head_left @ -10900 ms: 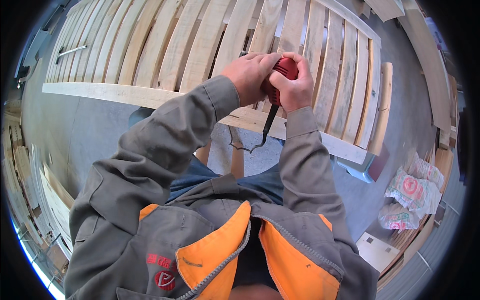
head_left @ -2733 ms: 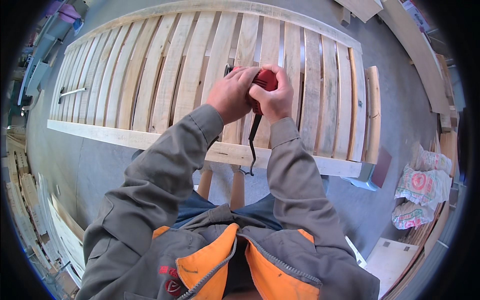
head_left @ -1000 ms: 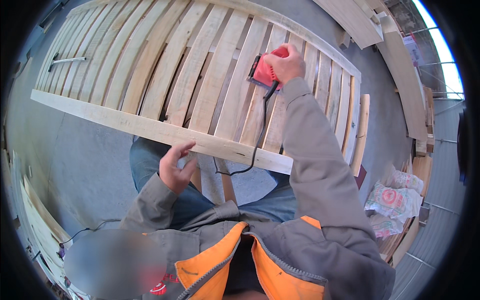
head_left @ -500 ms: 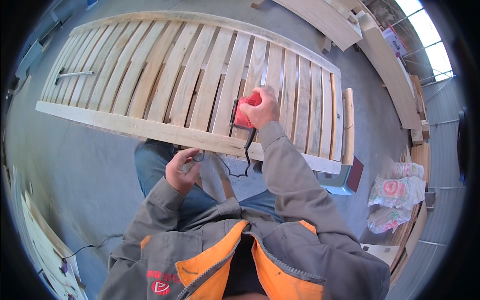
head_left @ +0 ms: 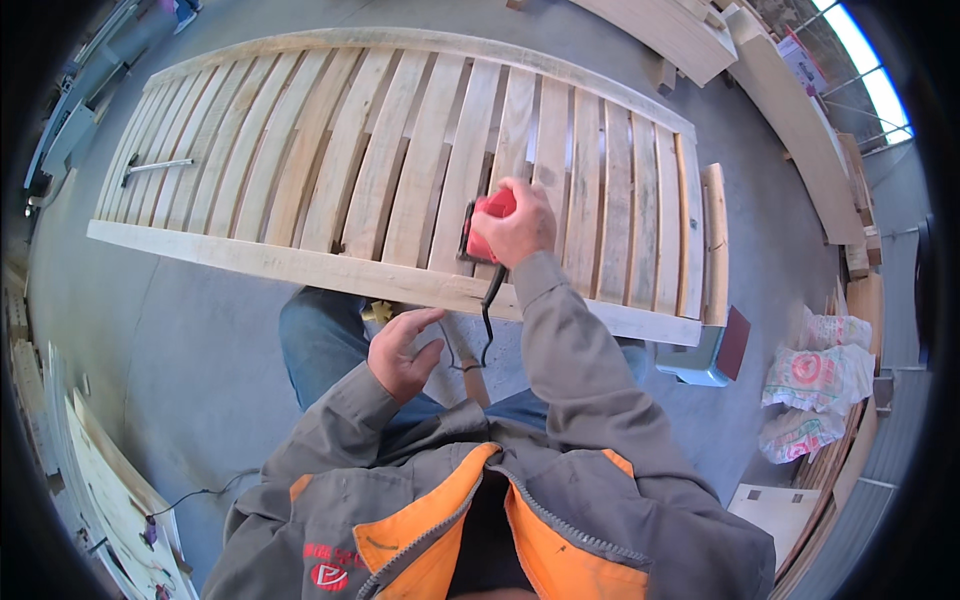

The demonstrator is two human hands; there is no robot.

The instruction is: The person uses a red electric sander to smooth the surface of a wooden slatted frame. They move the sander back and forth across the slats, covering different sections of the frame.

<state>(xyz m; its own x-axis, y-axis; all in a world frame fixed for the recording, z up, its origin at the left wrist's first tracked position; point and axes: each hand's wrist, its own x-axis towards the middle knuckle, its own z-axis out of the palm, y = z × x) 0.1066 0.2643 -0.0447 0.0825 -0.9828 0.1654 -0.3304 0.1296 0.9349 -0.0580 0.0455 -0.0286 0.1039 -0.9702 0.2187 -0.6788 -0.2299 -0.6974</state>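
My right hand is wrapped round a red electric sander, which rests on the slats of a wooden slatted frame right of its middle. A black cord drops from the sander over the frame's near rail and loops below it. My left hand is just in front of that rail, above my knees, with fingers stretched and thumb apart. The cord's loop hangs close to its fingertips; I see nothing gripped there.
A metal bar clamp lies across the slats at the left. Beyond the right end stand a blue-grey box with a dark red side and white printed sacks. Long boards are stacked at the far right. Wooden panels lie at the lower left.
My left hand has shifted right and its fingers have moved off the cord loop beside them. The sander stays at nearly the same spot on the slats. The whole view has shifted slightly.
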